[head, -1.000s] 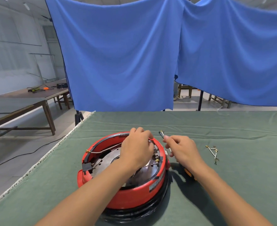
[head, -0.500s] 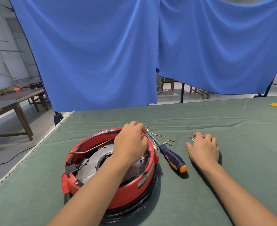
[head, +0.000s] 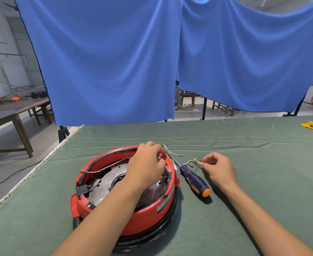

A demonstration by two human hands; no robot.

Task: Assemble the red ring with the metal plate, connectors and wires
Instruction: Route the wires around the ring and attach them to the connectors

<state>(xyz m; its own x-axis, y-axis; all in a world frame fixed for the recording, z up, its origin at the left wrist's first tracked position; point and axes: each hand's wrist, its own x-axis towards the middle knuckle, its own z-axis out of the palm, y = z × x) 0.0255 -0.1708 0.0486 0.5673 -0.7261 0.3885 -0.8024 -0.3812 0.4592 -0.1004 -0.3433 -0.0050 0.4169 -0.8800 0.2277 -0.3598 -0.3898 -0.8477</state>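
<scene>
The red ring (head: 142,218) sits on a black base on the green cloth, with the round metal plate (head: 106,183) inside it. A grey wire with a brass connector (head: 96,170) arcs across its left inner side. My left hand (head: 146,165) is over the ring's far rim, fingers curled, pinching wires whose brass-tipped ends (head: 172,152) stick out beyond the rim. My right hand (head: 218,169) is on the cloth to the right and pinches a short loose wire with brass connectors (head: 192,161).
A blue and orange screwdriver (head: 194,180) lies between my hands, its shaft leaning on the ring's rim. A black connector block (head: 81,189) sits at the ring's left edge. A yellow object (head: 309,125) lies far right. Blue curtains hang behind the table; its left edge is near.
My right hand let go of the screwdriver, which now lies on the cloth, reached right to the loose wire and pinched it. My left hand stayed at the ring's far rim.
</scene>
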